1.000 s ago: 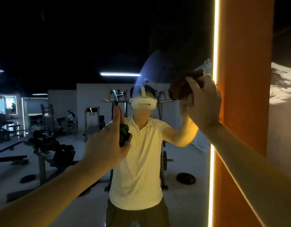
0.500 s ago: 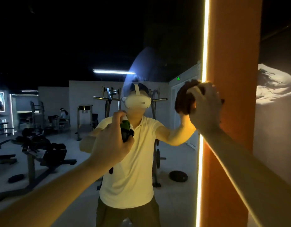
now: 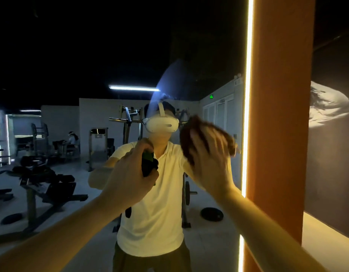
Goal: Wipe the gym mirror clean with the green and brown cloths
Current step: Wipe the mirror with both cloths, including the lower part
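Mid-wipe, the right hand (image 3: 209, 160), fingers spread, presses the brown cloth (image 3: 186, 142) to the mirror (image 3: 71, 75) at three o'clock, the left hand (image 3: 130, 177) has its grip closed round the green cloth (image 3: 148, 156) at centre, and a hazy smear (image 3: 169, 81) at twelve o'clock looks not yet cleared.

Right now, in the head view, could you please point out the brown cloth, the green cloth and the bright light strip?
brown cloth (image 3: 186, 140): head view, on its dark left edge.
green cloth (image 3: 148, 157): head view, on the green fold at its top.
light strip (image 3: 248, 95): head view, on its upper part.
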